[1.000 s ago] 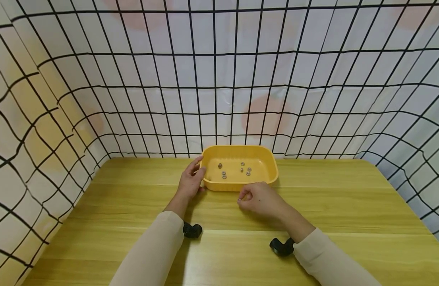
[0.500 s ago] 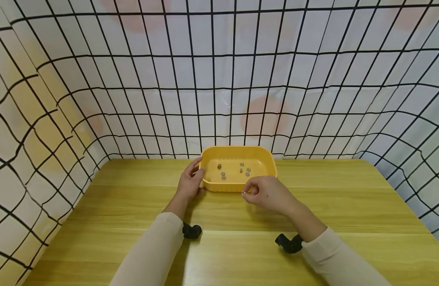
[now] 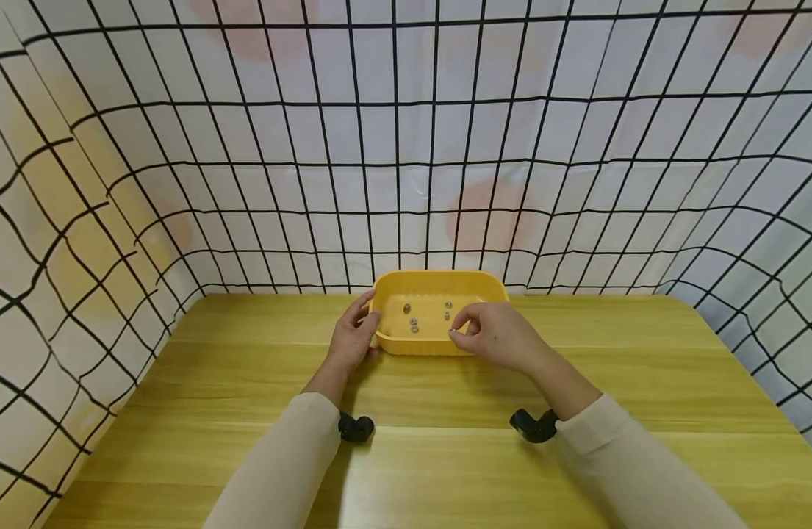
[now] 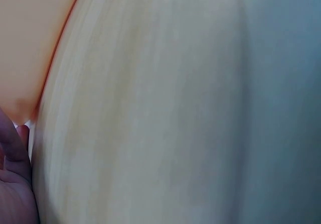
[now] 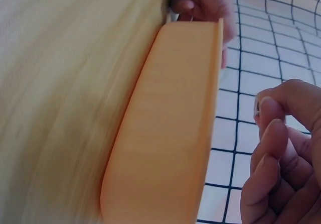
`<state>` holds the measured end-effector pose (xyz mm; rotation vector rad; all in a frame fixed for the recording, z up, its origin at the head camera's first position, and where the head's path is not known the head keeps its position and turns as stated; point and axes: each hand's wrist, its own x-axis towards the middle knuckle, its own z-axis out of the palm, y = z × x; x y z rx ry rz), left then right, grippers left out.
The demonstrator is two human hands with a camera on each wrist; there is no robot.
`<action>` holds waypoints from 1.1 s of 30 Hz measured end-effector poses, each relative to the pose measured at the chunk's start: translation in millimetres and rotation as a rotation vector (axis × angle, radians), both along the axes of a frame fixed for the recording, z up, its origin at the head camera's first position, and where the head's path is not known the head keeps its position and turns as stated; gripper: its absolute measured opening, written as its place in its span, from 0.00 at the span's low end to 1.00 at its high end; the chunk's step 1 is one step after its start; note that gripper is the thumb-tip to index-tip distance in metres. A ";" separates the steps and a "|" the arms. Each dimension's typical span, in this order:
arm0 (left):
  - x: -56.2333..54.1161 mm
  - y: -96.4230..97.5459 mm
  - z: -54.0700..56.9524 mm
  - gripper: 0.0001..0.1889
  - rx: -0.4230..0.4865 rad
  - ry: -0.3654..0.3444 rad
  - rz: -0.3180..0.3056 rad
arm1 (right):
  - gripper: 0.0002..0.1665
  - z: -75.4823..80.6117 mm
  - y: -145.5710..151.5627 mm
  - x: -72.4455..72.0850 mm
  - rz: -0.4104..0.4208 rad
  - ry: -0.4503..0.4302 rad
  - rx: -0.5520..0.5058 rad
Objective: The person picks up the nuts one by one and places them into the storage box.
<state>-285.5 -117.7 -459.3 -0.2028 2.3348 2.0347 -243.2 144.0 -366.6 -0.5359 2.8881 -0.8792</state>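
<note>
A yellow plastic tray (image 3: 395, 345) stands at the far side of the table. My left hand (image 3: 353, 334) holds its left end, with the thumb along the side wall; in the left wrist view only part of this hand (image 4: 15, 174) shows at the edge. Several small metal nuts (image 3: 414, 328) lie scattered on the tray's floor. My right hand (image 3: 501, 334) is over the tray's near right rim, its thumb and index finger pinching a small metal nut (image 5: 258, 106), mostly hidden by the fingertips. The hand overlaps the tray's right part and hides what lies there.
The wooden table (image 3: 432, 477) extends to both sides and in front of the tray. Behind it and along both sides rises a black grid net (image 3: 397, 184) before a pale patterned cloth. A black wrist mount (image 3: 534, 426) juts from the right sleeve.
My right hand has moved up and away from me, from in front of the tray to above its near rim, still pinching the nut. My left hand has stayed at the tray's left end.
</note>
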 end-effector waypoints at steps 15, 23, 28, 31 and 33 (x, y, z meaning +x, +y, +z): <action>-0.9 1.5 0.1 0.24 -0.001 0.000 0.005 | 0.10 -11.0 -1.0 -31.9 -0.033 0.045 0.022; -0.1 1.9 1.2 0.24 -0.003 -0.001 0.006 | 0.12 -16.7 -4.4 -44.0 -0.046 0.033 0.043; 1.0 1.7 2.5 0.24 -0.011 -0.012 0.012 | 0.12 -19.6 -7.9 -50.5 -0.040 0.025 0.049; 1.5 1.3 2.7 0.24 -0.010 -0.015 0.011 | 0.12 -20.0 -10.9 -53.9 -0.044 0.025 0.055; 1.4 1.3 2.5 0.24 -0.009 -0.018 0.011 | 0.12 -19.8 -13.4 -55.7 -0.053 0.016 0.043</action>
